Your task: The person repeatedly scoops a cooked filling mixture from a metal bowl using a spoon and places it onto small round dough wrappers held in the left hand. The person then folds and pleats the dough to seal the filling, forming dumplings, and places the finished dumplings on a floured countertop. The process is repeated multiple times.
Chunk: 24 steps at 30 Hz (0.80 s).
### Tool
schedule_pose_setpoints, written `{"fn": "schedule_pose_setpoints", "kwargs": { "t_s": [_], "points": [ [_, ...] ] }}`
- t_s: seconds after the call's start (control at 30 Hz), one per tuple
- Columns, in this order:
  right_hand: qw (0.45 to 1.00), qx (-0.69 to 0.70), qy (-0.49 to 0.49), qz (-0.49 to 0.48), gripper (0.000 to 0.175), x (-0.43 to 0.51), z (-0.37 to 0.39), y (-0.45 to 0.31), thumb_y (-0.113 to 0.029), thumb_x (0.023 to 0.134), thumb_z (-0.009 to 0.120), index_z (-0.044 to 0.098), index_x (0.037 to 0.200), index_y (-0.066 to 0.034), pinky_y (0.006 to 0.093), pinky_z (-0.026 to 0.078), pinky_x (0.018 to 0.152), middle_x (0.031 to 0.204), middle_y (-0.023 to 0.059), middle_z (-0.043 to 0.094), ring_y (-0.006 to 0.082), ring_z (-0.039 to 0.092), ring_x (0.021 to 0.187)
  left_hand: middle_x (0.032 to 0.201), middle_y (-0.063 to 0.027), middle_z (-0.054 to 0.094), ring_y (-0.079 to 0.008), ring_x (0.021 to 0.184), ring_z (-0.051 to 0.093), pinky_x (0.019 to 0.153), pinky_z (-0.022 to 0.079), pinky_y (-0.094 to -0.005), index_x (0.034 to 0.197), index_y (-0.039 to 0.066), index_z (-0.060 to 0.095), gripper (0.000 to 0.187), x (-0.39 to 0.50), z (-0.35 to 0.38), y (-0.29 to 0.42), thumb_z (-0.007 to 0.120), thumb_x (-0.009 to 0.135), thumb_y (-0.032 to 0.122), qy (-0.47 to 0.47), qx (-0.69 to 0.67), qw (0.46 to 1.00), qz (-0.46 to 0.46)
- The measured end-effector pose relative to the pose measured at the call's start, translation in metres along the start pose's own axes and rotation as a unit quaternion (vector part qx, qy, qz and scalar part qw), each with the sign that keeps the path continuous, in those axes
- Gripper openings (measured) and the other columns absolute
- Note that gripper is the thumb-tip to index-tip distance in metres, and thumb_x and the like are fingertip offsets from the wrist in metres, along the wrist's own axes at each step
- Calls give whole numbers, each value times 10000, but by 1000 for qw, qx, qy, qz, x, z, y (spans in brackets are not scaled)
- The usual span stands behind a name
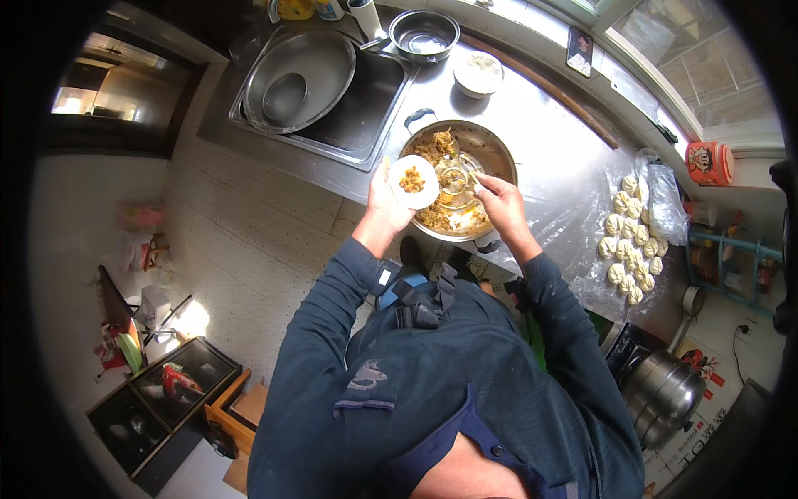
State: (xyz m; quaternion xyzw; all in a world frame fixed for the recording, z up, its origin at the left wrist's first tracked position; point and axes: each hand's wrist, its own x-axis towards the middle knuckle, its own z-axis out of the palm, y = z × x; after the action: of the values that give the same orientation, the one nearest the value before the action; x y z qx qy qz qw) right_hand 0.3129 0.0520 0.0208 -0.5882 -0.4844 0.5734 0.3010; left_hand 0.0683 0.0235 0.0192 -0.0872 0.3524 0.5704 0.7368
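Observation:
My left hand (384, 201) holds a round white dough wrapper (414, 182) on its palm, with a small heap of brown filling (412, 179) in the middle. Beside it, my right hand (502, 203) grips the handle of a utensil whose other end rests in the filling; its exact kind is hard to tell. Both hands are over a wide steel pan (512, 156) with chopped filling (458, 219) along its near and left sides. Rows of pleated buns (629, 234) sit on plastic film at the right of the counter.
Behind the pan are a white bowl (479, 73) and a small steel pot (425, 35). A large metal basin (333, 81) stands over the sink at left. A long wooden rod (548, 90) lies along the back. At lower right is a steel steamer pot (664, 396).

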Motion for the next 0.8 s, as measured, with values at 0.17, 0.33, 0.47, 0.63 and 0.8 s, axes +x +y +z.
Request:
{"fn": "schedule_pose_setpoints", "kwargs": {
  "t_s": [0.17,0.33,0.47,0.63,0.8],
  "points": [
    [890,-328,113,-297,297,-48,-2,-24,-74,951,706,735,1241,-132,426,580,775,1000,107,738,340,728,903,1477,-205,588,-399,1353,574,1103,503,-615,1506,71,512,723,13,36,-12,285,1103,627,-46,-35,998,-12],
    [882,-326,117,-321,317,-64,3,-29,-42,938,719,738,1245,-120,402,583,790,1006,112,739,332,729,913,1503,-226,566,-428,1386,538,1148,452,-645,1514,29,494,733,9,46,-16,287,1113,607,-37,-30,999,-18],
    [955,-173,81,-226,280,-65,0,-26,-51,965,736,765,1241,-83,326,580,866,1077,119,778,241,759,983,1422,-200,638,-390,1326,605,1131,492,-616,1454,36,561,623,9,29,-11,415,1111,535,-65,-27,997,-28],
    [997,43,23,-65,333,-48,-9,-22,-50,984,735,733,1312,10,291,572,974,1211,117,789,129,723,1074,1329,-154,700,-332,1232,682,1071,571,-553,1362,58,630,362,0,-5,-6,637,1072,275,-55,-31,998,-2],
    [953,-275,57,-113,306,-11,-18,-11,-160,973,676,766,1254,-78,401,594,916,1152,216,768,340,759,1063,1323,-148,703,-296,1213,702,1033,614,-495,1343,62,642,304,-20,-30,2,669,1050,139,-102,-9,995,-7]
  ]
}}
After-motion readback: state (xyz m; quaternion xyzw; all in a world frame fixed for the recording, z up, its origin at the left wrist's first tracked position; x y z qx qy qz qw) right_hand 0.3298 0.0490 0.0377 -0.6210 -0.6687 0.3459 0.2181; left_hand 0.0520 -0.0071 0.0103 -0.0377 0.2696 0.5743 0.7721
